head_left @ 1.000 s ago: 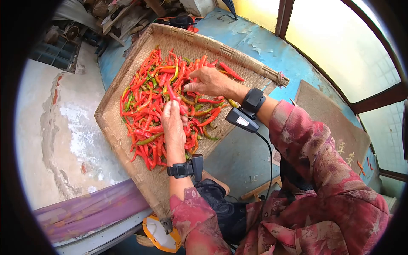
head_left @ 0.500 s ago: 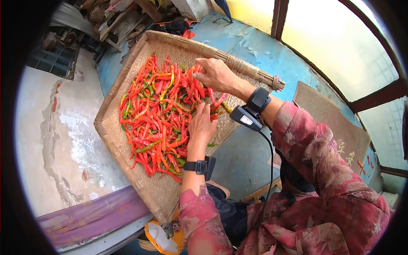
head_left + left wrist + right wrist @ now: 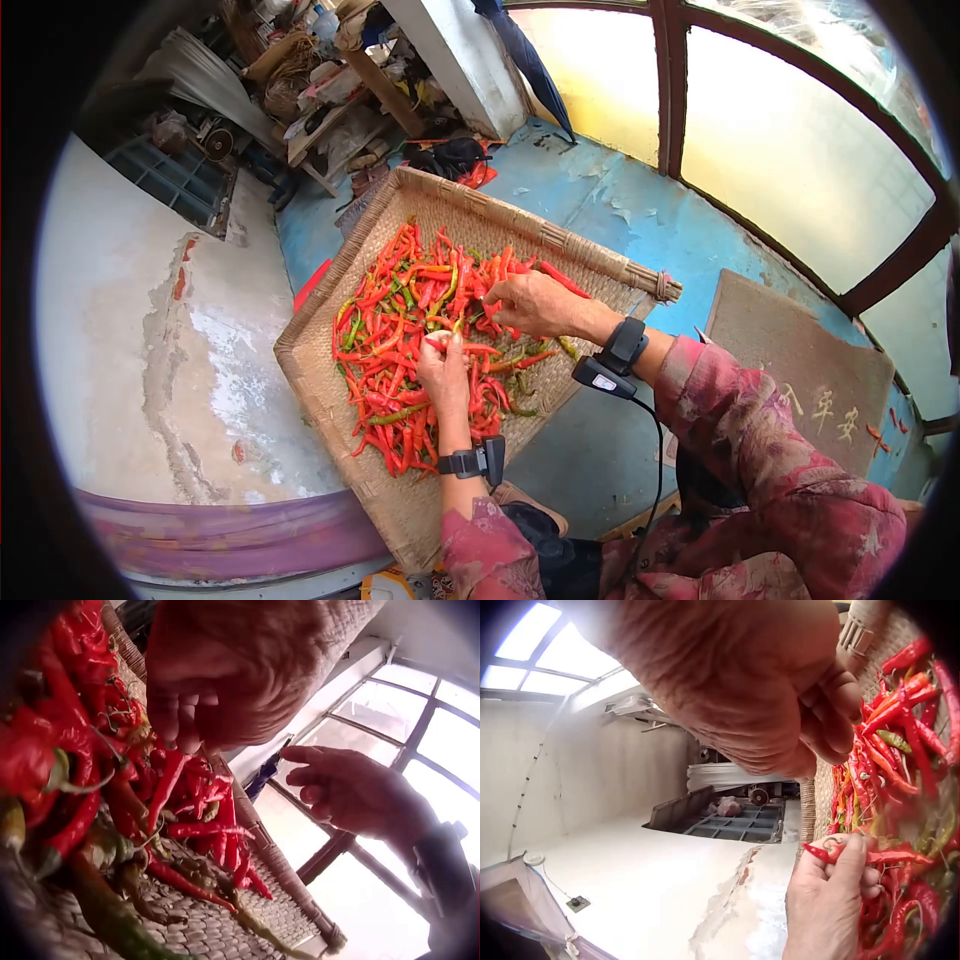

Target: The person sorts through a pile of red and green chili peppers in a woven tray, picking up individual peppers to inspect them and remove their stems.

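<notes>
Many red chili peppers (image 3: 400, 350), with some green and yellowish ones among them, lie heaped in a woven bamboo tray (image 3: 320, 385). Over the near part of the heap, my left hand (image 3: 445, 385) pinches a red chili pepper (image 3: 900, 856) between thumb and fingers, its ends sticking out on both sides. My right hand (image 3: 540, 303) hovers over the tray's right part, close above the peppers. Its fingers (image 3: 832, 712) bend loosely, and nothing shows between them. In the left wrist view the right hand's index finger points towards the left hand.
A cracked plaster wall (image 3: 220, 370) with purple cloth (image 3: 240, 535) stands left of the tray. A brown mat (image 3: 800, 370) lies on the blue floor, right. Clutter (image 3: 330, 100) and a dark umbrella (image 3: 530, 70) are at the back, near framed windows (image 3: 800, 150). A cable (image 3: 655, 480) hangs from the right wrist.
My left hand was down among the peppers half a second ago; now it is drawn back with a red chili pepper pinched. My right hand has shifted over the heap. The head view has tilted up.
</notes>
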Demonstrator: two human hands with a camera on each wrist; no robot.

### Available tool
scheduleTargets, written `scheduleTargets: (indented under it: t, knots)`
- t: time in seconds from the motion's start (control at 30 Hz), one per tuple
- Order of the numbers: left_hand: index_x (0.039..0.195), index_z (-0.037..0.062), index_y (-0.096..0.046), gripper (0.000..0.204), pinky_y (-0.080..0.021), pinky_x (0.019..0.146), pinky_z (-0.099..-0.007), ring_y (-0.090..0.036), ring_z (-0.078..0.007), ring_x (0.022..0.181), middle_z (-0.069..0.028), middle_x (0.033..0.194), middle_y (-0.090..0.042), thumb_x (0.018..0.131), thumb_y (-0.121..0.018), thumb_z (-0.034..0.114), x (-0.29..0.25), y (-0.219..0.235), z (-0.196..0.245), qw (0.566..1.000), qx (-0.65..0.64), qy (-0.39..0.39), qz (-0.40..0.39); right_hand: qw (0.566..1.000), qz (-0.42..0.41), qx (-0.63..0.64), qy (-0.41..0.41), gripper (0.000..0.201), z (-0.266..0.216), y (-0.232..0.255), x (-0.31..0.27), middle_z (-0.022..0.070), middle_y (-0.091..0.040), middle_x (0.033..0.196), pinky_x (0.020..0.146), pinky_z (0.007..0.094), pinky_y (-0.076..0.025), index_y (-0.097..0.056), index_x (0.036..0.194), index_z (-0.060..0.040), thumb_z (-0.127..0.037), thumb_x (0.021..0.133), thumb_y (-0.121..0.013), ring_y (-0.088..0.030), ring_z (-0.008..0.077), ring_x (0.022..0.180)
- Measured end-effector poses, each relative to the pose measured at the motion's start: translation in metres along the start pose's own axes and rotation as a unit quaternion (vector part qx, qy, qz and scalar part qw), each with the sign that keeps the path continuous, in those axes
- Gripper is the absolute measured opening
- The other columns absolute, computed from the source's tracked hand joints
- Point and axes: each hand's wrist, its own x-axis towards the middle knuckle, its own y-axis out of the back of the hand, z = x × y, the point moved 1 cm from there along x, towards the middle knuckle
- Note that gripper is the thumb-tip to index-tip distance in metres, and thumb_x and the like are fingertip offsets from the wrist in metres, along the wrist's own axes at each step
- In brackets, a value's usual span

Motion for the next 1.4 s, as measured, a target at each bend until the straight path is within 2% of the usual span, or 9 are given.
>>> scheduleTargets:
  t: [0.17,0.43,0.67,0.77,0.87,0.93,1.07,1.2,1.4]
  knots:
    - [0.092,0.0046,-0.058,0.015,-0.040,0.051,-0.0186,-0.046,-0.0034,0.057,-0.0001,0.077,-0.059,0.087,-0.061,0.019,-0.008,0.020,0.017,0.988,-0.150,0.030,0.011,0.995,-0.033,0.042,0.079,0.047,-0.017,-0.027,-0.003,0.0233,-0.057,0.101,0.074,0.0412,-0.047,-0.058,0.107,0.0011,-0.035,0.078,-0.066,-0.059,0.0352,0.089]
    - [0.105,0.0020,-0.056,0.024,-0.044,0.061,-0.0198,-0.052,-0.0059,0.067,-0.0043,0.092,-0.061,0.086,-0.062,0.015,-0.014,0.019,0.013,0.972,-0.227,0.041,-0.042,0.994,-0.039,0.086,0.050,0.028,-0.038,-0.052,0.003,0.0193,-0.060,0.069,0.059,0.0419,-0.046,-0.063,0.088,-0.0019,-0.028,0.080,-0.064,-0.060,0.0348,0.066]
    - [0.108,0.0025,-0.048,0.022,-0.049,0.062,-0.0210,-0.057,-0.0097,0.070,-0.0107,0.098,-0.059,0.089,-0.055,0.010,-0.014,0.054,0.004,0.962,-0.256,0.088,0.028,0.994,0.061,-0.076,-0.053,0.030,-0.015,-0.043,0.022,0.0196,-0.060,0.077,0.062,0.0426,-0.047,-0.060,0.098,-0.0007,-0.021,0.077,-0.063,-0.060,0.0355,0.071]
    - [0.105,0.0066,-0.049,0.018,-0.043,0.053,-0.0193,-0.052,-0.0068,0.059,-0.0098,0.096,-0.060,0.092,-0.051,0.020,-0.015,0.058,0.010,0.955,-0.288,0.071,-0.002,0.993,0.113,-0.038,0.014,0.032,-0.031,-0.045,0.015,0.0226,-0.060,0.087,0.066,0.0433,-0.049,-0.059,0.096,0.0012,-0.020,0.073,-0.065,-0.060,0.0363,0.078]
    - [0.104,0.0072,-0.050,0.020,-0.041,0.051,-0.0215,-0.051,-0.0080,0.058,-0.0096,0.094,-0.061,0.091,-0.054,0.022,-0.015,0.048,0.009,0.927,-0.360,0.097,-0.039,0.990,0.007,0.095,0.107,0.031,-0.033,-0.072,0.011,0.0225,-0.060,0.091,0.069,0.0413,-0.049,-0.060,0.094,0.0008,-0.021,0.073,-0.065,-0.062,0.0337,0.080]
    - [0.106,0.0073,-0.049,0.023,-0.041,0.052,-0.0223,-0.050,-0.0082,0.060,-0.0089,0.092,-0.061,0.091,-0.054,0.024,-0.016,0.041,0.007,0.915,-0.381,0.095,-0.088,0.985,-0.135,0.103,0.030,0.025,-0.049,-0.067,0.011,0.0217,-0.061,0.080,0.068,0.0409,-0.048,-0.061,0.090,-0.0004,-0.020,0.074,-0.064,-0.062,0.0329,0.076]
    - [0.120,0.0059,-0.044,0.037,-0.041,0.054,-0.0201,-0.051,-0.0071,0.063,-0.0081,0.105,-0.058,0.091,-0.055,0.026,-0.014,0.049,0.008,0.950,-0.292,0.100,-0.037,0.991,-0.122,0.058,-0.017,0.020,-0.037,-0.066,0.012,0.0215,-0.059,0.070,0.064,0.0423,-0.047,-0.061,0.085,0.0002,-0.017,0.075,-0.061,-0.061,0.0354,0.072]
    - [0.111,0.0004,-0.054,0.028,-0.048,0.063,-0.0257,-0.058,-0.0123,0.074,-0.0085,0.097,-0.060,0.088,-0.055,0.017,-0.005,0.079,-0.017,0.998,0.019,0.019,0.063,0.997,-0.056,0.039,-0.037,0.023,-0.020,-0.054,0.019,0.0232,-0.058,0.070,0.064,0.0441,-0.047,-0.060,0.083,0.0024,-0.019,0.077,-0.060,-0.059,0.0389,0.072]
    - [0.102,0.0031,-0.058,0.025,-0.049,0.073,-0.0426,-0.056,-0.0341,0.092,-0.0155,0.101,-0.057,0.076,-0.060,0.005,-0.012,0.059,-0.021,0.921,0.355,-0.151,-0.052,0.992,0.114,0.016,-0.055,0.028,-0.023,-0.042,0.024,0.0236,-0.060,0.084,0.068,0.0439,-0.048,-0.059,0.099,0.0012,-0.015,0.076,-0.062,-0.060,0.0376,0.078]
